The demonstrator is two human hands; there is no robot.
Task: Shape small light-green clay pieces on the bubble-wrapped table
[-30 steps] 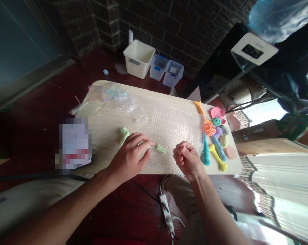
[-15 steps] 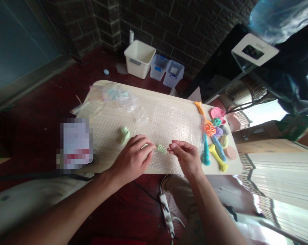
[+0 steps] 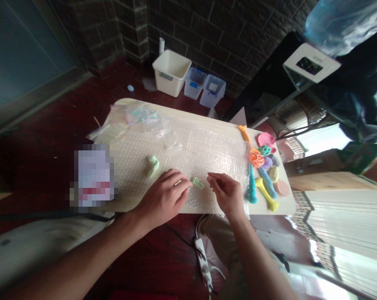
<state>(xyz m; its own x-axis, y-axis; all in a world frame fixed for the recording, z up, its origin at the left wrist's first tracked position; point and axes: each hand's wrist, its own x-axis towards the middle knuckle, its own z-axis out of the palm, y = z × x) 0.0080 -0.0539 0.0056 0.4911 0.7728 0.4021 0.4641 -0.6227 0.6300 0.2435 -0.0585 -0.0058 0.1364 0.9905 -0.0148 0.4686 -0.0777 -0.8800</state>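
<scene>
A small knobbly strip of light green modelling clay [image 3: 197, 183] is at the middle of the bubble wrap [image 3: 219, 146]. My left hand [image 3: 166, 193] is closed in a pinch at the strip's left end. Just right of the strip, apart from it, is my right hand [image 3: 227, 191], thumb and fingers drawn together. Whatever its fingertips may hold is too small to tell. Left of my left hand lies a larger light green clay lump [image 3: 152, 166].
Coloured clay pieces crowd the table's right end, among them a yellow bone-like piece [image 3: 267, 195], a teal strand [image 3: 252, 185] and an orange coil [image 3: 256, 158]. Clear plastic bags [image 3: 154, 123] lie at the back left. A blurred-out package [image 3: 94, 177] sits at the left edge.
My right hand has moved slightly away from the green strip, leaving a wider gap. My left hand has shifted a little right and down, staying at the strip's left end.
</scene>
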